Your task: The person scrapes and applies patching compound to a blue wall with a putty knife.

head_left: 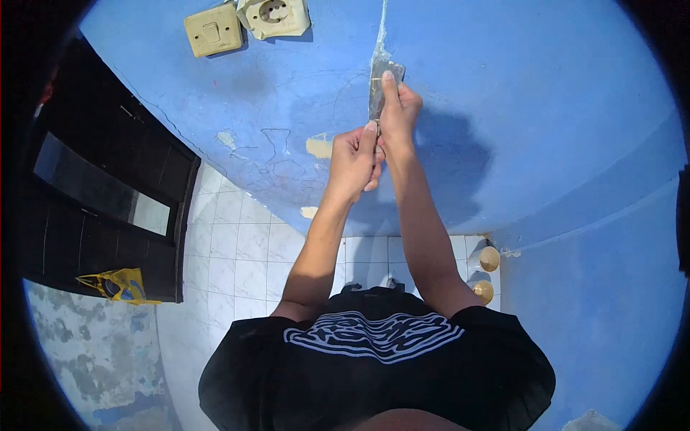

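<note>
A grey, flat-bladed putty knife lies against the blue wall, its wide end up at a whitish crack. My right hand is closed on the blade, with the thumb pressed flat over its upper part. Just below and to the left, my left hand is closed around the lower end, thumb on top. The handle is mostly hidden by my fingers. Both hands touch or nearly touch each other.
A light switch and a socket sit at the upper left. Bare patches mark the wall. Two round containers stand on the tiled floor. At left, a yellow bag is by a dark cabinet.
</note>
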Available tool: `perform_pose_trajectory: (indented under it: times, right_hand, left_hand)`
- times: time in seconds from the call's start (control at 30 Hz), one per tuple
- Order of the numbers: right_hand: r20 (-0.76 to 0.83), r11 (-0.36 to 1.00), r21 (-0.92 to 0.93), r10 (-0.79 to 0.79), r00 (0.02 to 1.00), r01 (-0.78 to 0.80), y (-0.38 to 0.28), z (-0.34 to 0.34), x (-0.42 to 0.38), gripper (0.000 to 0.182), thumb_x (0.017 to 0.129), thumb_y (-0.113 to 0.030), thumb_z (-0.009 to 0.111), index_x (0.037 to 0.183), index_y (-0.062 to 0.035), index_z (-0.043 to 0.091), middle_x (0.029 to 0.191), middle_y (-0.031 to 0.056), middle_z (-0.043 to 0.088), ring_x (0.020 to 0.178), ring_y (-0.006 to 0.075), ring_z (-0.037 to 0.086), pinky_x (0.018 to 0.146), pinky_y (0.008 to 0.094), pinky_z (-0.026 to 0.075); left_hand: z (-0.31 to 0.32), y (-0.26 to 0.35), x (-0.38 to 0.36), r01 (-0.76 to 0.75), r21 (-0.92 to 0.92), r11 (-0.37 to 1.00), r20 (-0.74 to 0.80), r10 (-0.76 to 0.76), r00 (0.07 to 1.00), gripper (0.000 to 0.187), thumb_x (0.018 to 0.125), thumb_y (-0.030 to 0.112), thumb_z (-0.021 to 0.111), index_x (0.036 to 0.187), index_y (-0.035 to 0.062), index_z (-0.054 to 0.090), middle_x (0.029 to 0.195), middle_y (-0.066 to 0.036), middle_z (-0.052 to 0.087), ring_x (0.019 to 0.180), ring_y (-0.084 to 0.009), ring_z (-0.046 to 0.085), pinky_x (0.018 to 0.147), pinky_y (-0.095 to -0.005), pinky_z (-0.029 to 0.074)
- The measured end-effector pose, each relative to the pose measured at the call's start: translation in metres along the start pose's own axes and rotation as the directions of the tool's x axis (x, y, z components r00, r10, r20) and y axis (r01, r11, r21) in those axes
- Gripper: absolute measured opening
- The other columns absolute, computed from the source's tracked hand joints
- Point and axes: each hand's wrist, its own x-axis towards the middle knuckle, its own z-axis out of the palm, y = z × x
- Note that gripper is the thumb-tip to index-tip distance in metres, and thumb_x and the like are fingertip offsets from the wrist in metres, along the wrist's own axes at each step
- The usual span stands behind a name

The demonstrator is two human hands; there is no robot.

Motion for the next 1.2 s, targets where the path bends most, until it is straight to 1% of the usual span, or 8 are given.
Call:
perform_pose_trajectory:
  times: [0.3,0.5,0.6,0.67,0.77,1.0,1.1,1.2]
  right_hand:
    - [-0.069,0.992,0.119,-0.036,0.997,0.044,0.009,0.006,0.001,0.047,0.098,-0.027,0.061,0.057,-0.0085,0.048,0.055,-0.0099,0.038,0.052,0.0033,0.028,0.046,0.0274,0.021]
    - [-0.020,0.999,0.046,0.005,1.000,-0.004,0.003,0.002,0.000,0.044,0.097,-0.029,0.063,0.058,-0.0099,0.053,0.057,-0.0097,0.043,0.053,0.0024,0.030,0.046,0.0263,0.023]
    - [-0.063,0.989,-0.088,-0.126,0.990,0.120,0.014,-0.001,0.003,0.045,0.097,-0.030,0.063,0.059,-0.0088,0.054,0.057,-0.0098,0.043,0.052,0.0025,0.031,0.046,0.0259,0.023]
    - [-0.007,0.992,0.065,-0.107,0.994,0.107,0.005,0.001,0.008,0.044,0.096,-0.031,0.063,0.059,-0.0075,0.054,0.058,-0.0088,0.045,0.052,0.0029,0.033,0.046,0.0258,0.025]
    - [-0.050,0.999,0.023,-0.035,0.998,0.036,0.013,0.000,0.004,0.043,0.096,-0.030,0.063,0.060,-0.0070,0.056,0.059,-0.0080,0.047,0.053,0.0030,0.035,0.046,0.0257,0.026]
    - [-0.010,0.995,0.069,-0.068,0.998,0.069,0.008,0.002,0.007,0.042,0.097,-0.030,0.062,0.062,-0.0073,0.058,0.060,-0.0075,0.049,0.053,0.0026,0.035,0.046,0.0244,0.026]
    - [-0.015,0.990,0.078,-0.115,0.993,0.116,0.010,0.003,0.011,0.042,0.097,-0.030,0.062,0.062,-0.0077,0.057,0.059,-0.0075,0.048,0.053,0.0025,0.036,0.046,0.0237,0.027]
    - [-0.018,0.964,0.140,-0.225,0.974,0.225,-0.002,0.006,0.022,0.048,0.097,-0.027,0.060,0.056,-0.0102,0.044,0.055,-0.0107,0.035,0.051,0.0023,0.029,0.045,0.0269,0.021]
  left_hand:
    - [-0.005,0.000,0.001,0.003,0.028,1.000,0.014,-0.003,1.000,0.038,0.105,0.030,0.046,0.078,0.0038,0.053,0.055,0.001,0.043,0.033,-0.0055,0.032,0.028,-0.0243,0.024]
    - [-0.003,0.001,0.001,0.020,0.017,1.000,-0.011,-0.020,1.000,0.039,0.105,0.031,0.047,0.077,0.0037,0.053,0.055,0.001,0.043,0.033,-0.0056,0.032,0.028,-0.0245,0.024]
    - [-0.006,0.000,0.003,-0.027,0.136,0.990,0.021,0.025,0.999,0.039,0.105,0.031,0.047,0.077,0.0036,0.053,0.055,0.001,0.043,0.033,-0.0056,0.034,0.028,-0.0244,0.024]
    - [-0.001,-0.001,0.010,-0.006,0.048,0.999,0.004,0.006,1.000,0.039,0.104,0.031,0.047,0.077,0.0035,0.053,0.055,0.001,0.043,0.033,-0.0058,0.035,0.028,-0.0241,0.024]
    - [-0.002,0.002,-0.001,0.009,0.040,0.999,0.020,-0.010,1.000,0.039,0.104,0.031,0.047,0.077,0.0035,0.053,0.055,0.001,0.043,0.034,-0.0056,0.035,0.028,-0.0242,0.024]
    - [-0.003,0.005,0.005,-0.005,0.035,0.999,0.006,0.005,1.000,0.038,0.104,0.031,0.047,0.078,0.0030,0.054,0.055,0.001,0.044,0.034,-0.0055,0.034,0.028,-0.0239,0.024]
    - [-0.001,0.007,0.005,0.012,0.029,1.000,0.036,-0.013,0.999,0.038,0.104,0.030,0.047,0.078,0.0029,0.054,0.055,0.001,0.044,0.034,-0.0054,0.035,0.028,-0.0237,0.024]
    - [0.010,0.016,0.010,-0.059,0.060,0.996,0.017,0.058,0.998,0.039,0.104,0.030,0.047,0.078,0.0030,0.054,0.055,0.001,0.044,0.034,-0.0051,0.035,0.029,-0.0237,0.025]
